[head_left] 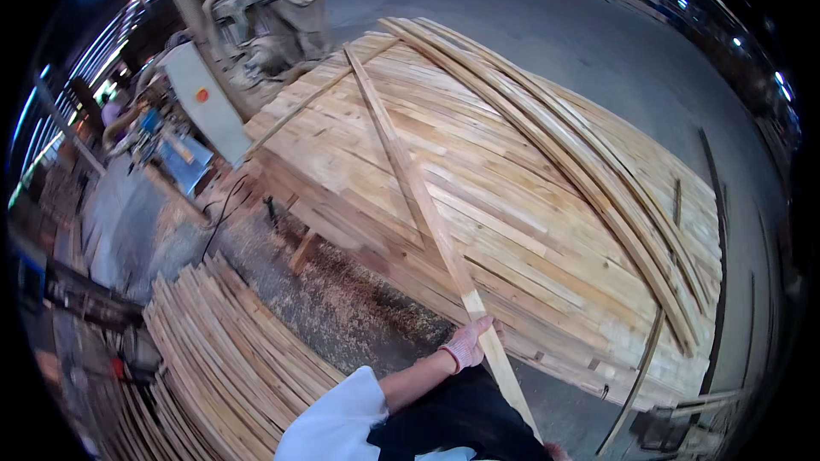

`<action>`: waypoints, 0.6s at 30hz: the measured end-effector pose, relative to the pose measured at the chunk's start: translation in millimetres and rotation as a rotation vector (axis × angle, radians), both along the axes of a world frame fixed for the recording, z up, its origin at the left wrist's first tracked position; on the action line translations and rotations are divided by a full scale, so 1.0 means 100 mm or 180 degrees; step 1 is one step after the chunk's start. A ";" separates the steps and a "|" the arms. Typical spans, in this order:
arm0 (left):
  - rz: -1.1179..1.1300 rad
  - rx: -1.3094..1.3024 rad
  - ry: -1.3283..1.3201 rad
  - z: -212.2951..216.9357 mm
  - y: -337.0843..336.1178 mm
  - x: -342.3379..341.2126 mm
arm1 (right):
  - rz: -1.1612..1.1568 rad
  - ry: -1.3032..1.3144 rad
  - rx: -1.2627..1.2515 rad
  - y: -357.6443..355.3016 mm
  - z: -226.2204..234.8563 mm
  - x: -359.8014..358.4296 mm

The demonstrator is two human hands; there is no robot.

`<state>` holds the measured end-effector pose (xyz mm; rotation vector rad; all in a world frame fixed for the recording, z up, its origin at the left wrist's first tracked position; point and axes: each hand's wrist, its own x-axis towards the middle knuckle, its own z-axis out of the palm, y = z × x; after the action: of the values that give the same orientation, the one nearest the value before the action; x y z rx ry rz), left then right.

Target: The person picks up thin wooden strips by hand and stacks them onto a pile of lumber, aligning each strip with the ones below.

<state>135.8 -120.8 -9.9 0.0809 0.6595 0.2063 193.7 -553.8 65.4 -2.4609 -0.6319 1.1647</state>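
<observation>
My left hand point(472, 343), in a pale knitted glove that leaves the fingertips bare, is closed around a long wooden strip point(416, 188). The strip slants from the lower edge up across a broad stack of boards point(512, 230), and its far end reaches the stack's far left part. A small reddish patch, seemingly my right hand point(555, 452), shows at the lower edge beside the strip's near end. Its fingers are hidden, so its grip cannot be made out. Several long strips point(581, 162) lie together along the right side of the stack.
At lower left is a pile of long boards point(231, 350). Sawdust point(342, 299) covers the floor between it and the stack. A pale cabinet with a red-orange knob point(205, 102) and dusty machinery point(269, 26) stand at far left. One thin strip point(634, 384) leans off the stack's near right edge.
</observation>
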 end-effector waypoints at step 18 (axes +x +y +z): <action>0.0364 -0.0463 -0.0345 -0.09 -1.31 -0.10 | 0.0867 -0.0279 -0.0288 -0.53 0.22 2.12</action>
<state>125.5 -251.5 -18.5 -0.1074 0.5698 0.2702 405.8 -606.5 87.3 -2.5725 -0.9857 1.2108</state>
